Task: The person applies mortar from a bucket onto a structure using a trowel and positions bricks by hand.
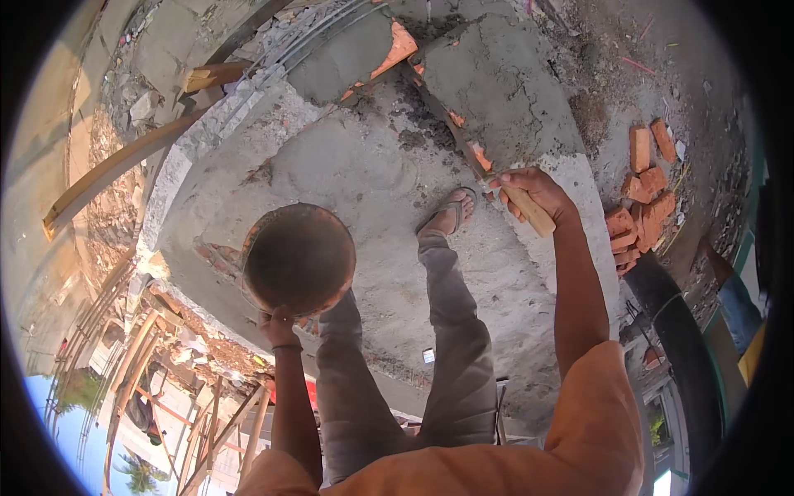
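Observation:
My left hand (281,327) grips the near rim of a round, dark metal pan (299,258), tilted so its wide round face fills my view. In my right hand (539,192) is a trowel (531,212); its pale wooden handle shows, while its thin blade, seen nearly edge-on, points up and left. The blade lies along the edge of a wet mortar-coated block (504,91), where orange brick shows through. A second mortar-coated block (343,62) with an exposed brick corner sits to the left of it.
My sandalled foot (451,213) stands on the rough concrete slab (372,165). Broken bricks (641,219) are piled on the ground at right. A curved wooden plank (124,169) and rubble lie beyond the slab's left edge. A thick black pipe (682,339) runs at lower right.

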Demonstrator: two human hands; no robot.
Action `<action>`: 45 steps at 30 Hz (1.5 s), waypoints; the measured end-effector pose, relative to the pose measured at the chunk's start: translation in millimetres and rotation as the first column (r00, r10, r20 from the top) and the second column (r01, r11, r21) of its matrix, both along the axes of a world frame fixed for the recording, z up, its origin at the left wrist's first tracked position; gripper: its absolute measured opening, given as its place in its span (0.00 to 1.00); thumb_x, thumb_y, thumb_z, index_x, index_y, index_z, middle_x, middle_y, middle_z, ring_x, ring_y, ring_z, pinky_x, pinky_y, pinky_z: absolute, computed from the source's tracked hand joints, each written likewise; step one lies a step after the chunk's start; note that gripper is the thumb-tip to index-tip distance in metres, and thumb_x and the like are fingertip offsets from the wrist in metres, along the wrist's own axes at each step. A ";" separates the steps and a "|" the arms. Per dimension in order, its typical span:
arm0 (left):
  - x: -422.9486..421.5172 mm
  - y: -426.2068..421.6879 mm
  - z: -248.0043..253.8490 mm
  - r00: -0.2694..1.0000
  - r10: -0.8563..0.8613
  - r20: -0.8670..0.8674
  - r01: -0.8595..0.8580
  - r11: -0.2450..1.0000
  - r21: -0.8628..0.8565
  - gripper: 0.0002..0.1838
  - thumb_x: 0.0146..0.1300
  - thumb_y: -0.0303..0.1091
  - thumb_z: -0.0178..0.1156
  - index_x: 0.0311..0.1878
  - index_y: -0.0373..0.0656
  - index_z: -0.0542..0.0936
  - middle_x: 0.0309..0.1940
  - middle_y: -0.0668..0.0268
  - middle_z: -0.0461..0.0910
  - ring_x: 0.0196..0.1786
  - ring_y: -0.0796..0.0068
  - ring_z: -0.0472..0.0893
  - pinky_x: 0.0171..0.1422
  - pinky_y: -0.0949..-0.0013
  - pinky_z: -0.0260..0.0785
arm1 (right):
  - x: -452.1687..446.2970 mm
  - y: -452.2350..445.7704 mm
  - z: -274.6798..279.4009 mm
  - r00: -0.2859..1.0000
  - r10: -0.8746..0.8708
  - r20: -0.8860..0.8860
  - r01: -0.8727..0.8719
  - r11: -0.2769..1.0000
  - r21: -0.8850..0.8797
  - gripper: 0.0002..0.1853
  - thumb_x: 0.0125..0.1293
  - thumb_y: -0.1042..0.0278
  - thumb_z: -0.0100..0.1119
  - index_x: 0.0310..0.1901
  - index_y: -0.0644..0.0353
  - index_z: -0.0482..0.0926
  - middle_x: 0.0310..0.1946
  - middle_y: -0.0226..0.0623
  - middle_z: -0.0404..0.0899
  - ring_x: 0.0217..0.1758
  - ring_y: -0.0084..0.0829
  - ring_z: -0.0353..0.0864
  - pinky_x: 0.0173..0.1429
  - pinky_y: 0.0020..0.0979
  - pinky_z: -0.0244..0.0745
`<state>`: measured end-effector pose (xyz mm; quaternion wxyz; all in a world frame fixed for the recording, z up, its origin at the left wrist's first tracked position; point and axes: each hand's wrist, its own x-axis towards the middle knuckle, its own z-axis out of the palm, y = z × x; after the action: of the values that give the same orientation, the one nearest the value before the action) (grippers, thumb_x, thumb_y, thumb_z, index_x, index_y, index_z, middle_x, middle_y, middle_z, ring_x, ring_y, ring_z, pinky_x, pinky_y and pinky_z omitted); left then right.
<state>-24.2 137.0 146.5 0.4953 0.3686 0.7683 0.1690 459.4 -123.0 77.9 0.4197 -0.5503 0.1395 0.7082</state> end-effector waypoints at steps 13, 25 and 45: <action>79.5 -34.8 -52.6 0.941 -0.077 0.330 0.129 0.982 -0.138 0.10 0.48 0.18 0.54 0.35 0.41 0.75 0.28 0.67 0.77 0.27 0.79 0.75 0.32 0.74 0.72 | -189.5 102.1 45.5 -0.008 0.685 0.729 -0.685 0.527 -0.503 0.25 0.54 0.71 0.58 0.54 0.66 0.65 0.45 0.49 0.71 0.45 0.45 0.78 0.49 0.38 0.75; 43.4 100.2 45.9 0.597 -0.729 0.335 0.636 0.684 0.356 0.10 0.50 0.18 0.51 0.36 0.37 0.78 0.26 0.72 0.75 0.23 0.86 0.70 0.27 0.79 0.63 | -291.7 211.4 149.1 -0.013 0.580 0.814 -0.611 0.640 -0.466 0.14 0.52 0.75 0.52 0.41 0.73 0.75 0.47 0.57 0.72 0.48 0.50 0.78 0.51 0.43 0.74; 15.9 130.0 49.2 0.731 -0.587 0.348 0.397 0.781 0.483 0.15 0.48 0.17 0.56 0.19 0.44 0.61 0.25 0.73 0.67 0.26 0.87 0.62 0.30 0.79 0.57 | -377.1 211.2 176.1 0.982 0.149 0.117 -0.162 0.981 0.108 0.17 0.61 0.62 0.52 0.44 0.68 0.76 0.39 0.53 0.77 0.46 0.48 0.77 0.51 0.41 0.72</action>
<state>-8.3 267.0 195.8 0.6164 0.5961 0.4447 0.2587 82.3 88.2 254.1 0.4016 -0.5714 0.0311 0.7150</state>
